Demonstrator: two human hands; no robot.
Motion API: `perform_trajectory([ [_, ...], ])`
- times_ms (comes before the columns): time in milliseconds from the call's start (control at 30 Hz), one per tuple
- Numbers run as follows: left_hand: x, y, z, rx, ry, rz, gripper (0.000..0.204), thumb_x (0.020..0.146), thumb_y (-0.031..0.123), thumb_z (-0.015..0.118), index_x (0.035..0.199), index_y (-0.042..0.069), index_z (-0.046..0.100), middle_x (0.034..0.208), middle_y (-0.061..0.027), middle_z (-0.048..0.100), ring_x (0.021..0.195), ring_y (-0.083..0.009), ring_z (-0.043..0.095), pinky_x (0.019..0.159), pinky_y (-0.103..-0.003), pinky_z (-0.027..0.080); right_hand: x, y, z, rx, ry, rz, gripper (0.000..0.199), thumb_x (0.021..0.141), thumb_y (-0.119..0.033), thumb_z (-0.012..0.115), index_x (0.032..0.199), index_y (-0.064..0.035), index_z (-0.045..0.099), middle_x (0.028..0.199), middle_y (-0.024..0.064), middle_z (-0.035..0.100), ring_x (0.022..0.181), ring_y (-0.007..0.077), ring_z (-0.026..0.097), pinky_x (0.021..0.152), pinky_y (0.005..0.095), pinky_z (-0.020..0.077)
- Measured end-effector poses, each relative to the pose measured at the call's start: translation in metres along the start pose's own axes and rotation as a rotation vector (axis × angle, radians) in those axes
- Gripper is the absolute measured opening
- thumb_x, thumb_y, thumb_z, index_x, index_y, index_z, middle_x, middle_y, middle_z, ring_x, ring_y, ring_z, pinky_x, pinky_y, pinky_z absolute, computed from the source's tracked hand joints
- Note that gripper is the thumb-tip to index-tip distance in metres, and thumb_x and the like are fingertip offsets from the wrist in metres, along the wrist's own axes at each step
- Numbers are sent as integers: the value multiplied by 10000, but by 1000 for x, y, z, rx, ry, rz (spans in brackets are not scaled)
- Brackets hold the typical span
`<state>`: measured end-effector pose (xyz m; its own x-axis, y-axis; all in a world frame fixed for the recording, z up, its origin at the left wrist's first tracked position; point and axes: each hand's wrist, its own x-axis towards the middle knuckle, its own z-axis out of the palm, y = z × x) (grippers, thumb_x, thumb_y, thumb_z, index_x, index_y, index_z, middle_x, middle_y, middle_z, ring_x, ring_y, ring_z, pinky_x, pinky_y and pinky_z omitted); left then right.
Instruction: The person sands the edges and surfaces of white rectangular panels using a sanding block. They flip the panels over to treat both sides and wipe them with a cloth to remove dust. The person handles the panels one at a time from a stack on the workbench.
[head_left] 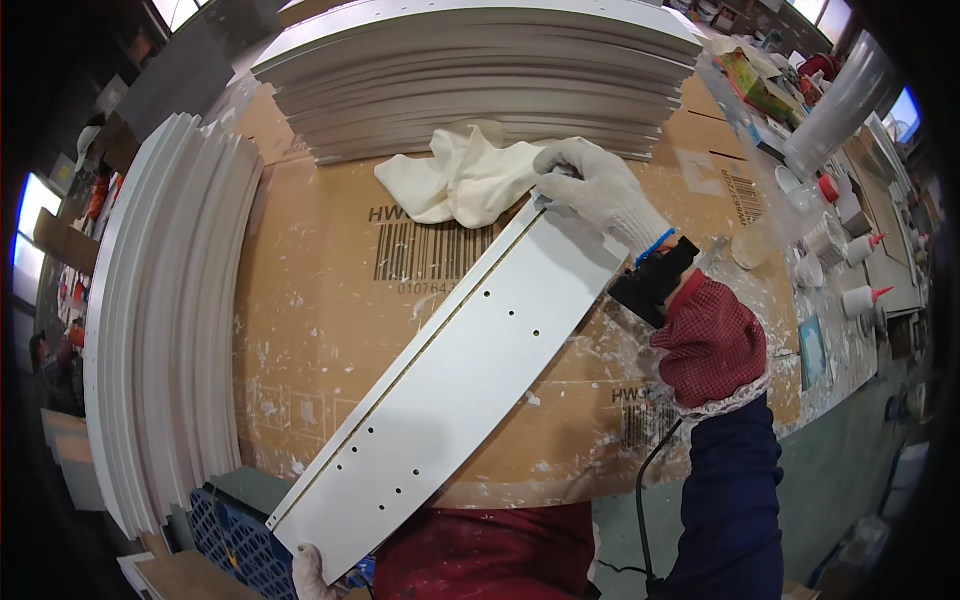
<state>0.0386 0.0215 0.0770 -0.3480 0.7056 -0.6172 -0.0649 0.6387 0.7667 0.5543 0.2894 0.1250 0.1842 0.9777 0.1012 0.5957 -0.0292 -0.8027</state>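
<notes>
A long white board [450, 370] with a groove along one edge and several small drilled holes lies slanted, its near end reaching past the table's front edge. My left hand [310, 572], in a pale glove and mostly cut off by the lower rim, grips that near end. At the board's far end is my right hand [600, 195], in a white knit glove, with fingers curled in a pinch at the corner. Something small and greyish shows between its fingertips; its kind is unclear. A crumpled off-white cloth [460, 180] lies just beside this hand.
Tall stacks of white boards stand at the back [480, 90] and on the left [170, 320]. Paint-spattered cardboard [310, 350] covers the table. Red-tipped white bottles [862, 298], tubs and a clear plastic roll [840, 110] crowd the right side. A blue crate [235, 535] sits low left.
</notes>
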Motion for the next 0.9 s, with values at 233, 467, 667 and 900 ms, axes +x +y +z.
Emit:
perform_trajectory([
  [233, 1, -4, -6, -121, -8, -61, 397, 961, 334, 604, 1207, 26, 552, 1036, -81, 653, 853, -179, 644, 679, -279, 516, 8, 0, 4, -146, 49, 5, 224, 833, -170, 627, 1013, -39, 650, 889, 110, 644, 851, 239, 632, 798, 345, 498],
  [467, 3, -2, -6, -188, -7, -81, 360, 963, 295, 601, 1214, 42, 551, 1078, -84, 651, 915, -187, 648, 698, -295, 525, 13, 10, 6, -227, 60, -11, 238, 829, -158, 637, 1028, -29, 646, 928, 122, 647, 921, 246, 648, 810, 358, 501],
  [667, 3, -3, -8, -204, -72, -68, 351, 977, 278, 577, 1243, 52, 536, 1114, -96, 637, 952, -192, 640, 748, -308, 524, 12, 11, 8, -451, 25, -102, 279, 829, -208, 656, 1046, -32, 644, 911, 90, 650, 833, 183, 651, 763, 324, 509],
  [900, 5, -4, -3, -217, -31, -47, 424, 966, 302, 592, 1289, 41, 506, 1132, -103, 629, 956, -194, 637, 757, -306, 518, -8, 12, -15, -26, 131, 65, 255, 838, -185, 658, 1048, -40, 659, 821, 29, 645, 731, 113, 575, 671, 244, 470],
])
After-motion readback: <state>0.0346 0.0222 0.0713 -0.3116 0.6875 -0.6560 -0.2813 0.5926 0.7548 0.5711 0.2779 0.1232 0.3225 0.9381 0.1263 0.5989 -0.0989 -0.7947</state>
